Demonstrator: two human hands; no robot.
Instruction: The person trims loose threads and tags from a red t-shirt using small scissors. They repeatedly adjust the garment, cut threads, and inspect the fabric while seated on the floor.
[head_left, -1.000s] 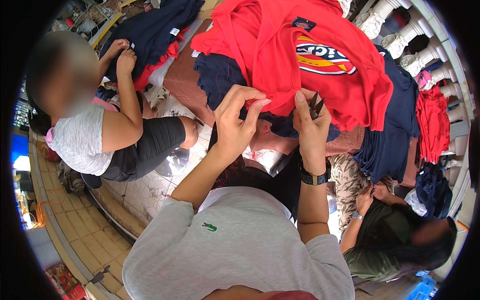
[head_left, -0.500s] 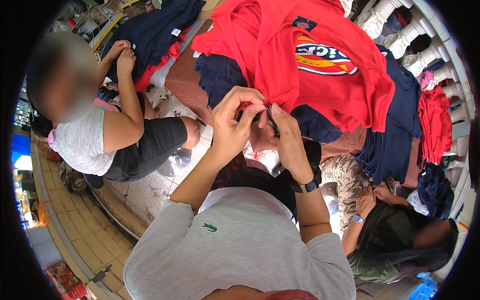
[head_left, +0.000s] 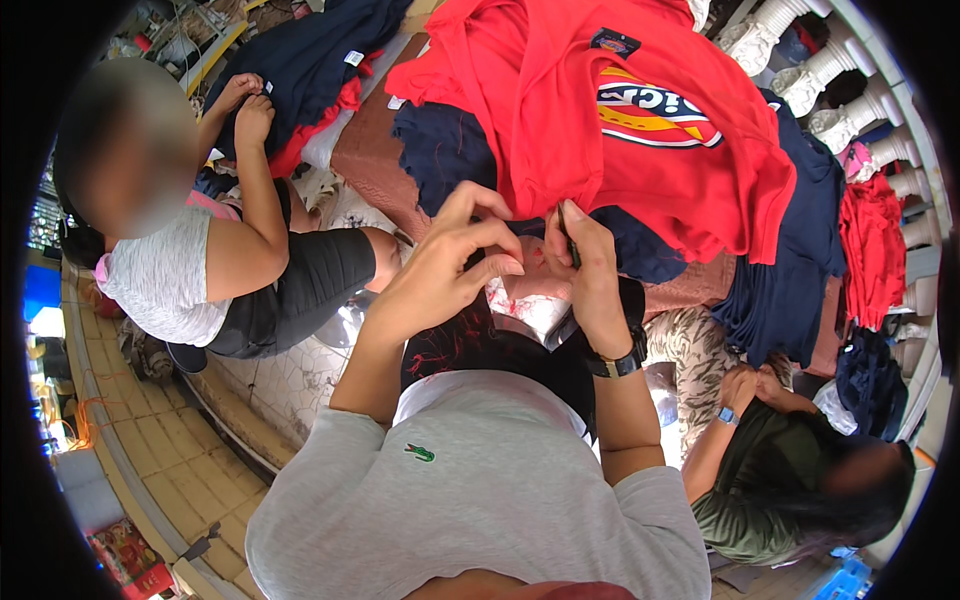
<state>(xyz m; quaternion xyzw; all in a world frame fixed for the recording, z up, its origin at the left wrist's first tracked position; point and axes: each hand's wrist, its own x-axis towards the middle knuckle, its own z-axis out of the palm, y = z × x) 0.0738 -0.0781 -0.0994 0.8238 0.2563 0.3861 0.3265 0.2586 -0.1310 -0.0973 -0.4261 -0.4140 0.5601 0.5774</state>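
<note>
Listing, from largest to smallest:

One desk (head_left: 372,165), covered in brown cloth, mostly hidden under garments.

Navy garments (head_left: 785,225), several, spread on the desk beneath the red one and hanging over its right side.

One red garment (head_left: 545,110), draped atop the navy ones, rumpled, unfolded; its near edge reaches down to the hands.

One oval print (head_left: 655,112), multicoloured, on the red garment's face.

One left hand (head_left: 465,240), half open, fingers curled, thumb apart from them; upper fingertips at or just beside the red edge. Whether it pinches cloth or thread cannot be told.

One right hand (head_left: 597,255), closed around a slim tool, fingertips at the red edge; a watch on its wrist.

One dark hand tool (head_left: 568,240), seemingly small snips, pointing up beside the edge; blades partly hidden.

Red thread scraps (head_left: 458,345), loose on the dark-clad lap.

Progress, by judgement: partway. Scraps already lie shed; the red garment is not set aside. How much of its edge is left cannot be told.
</note>
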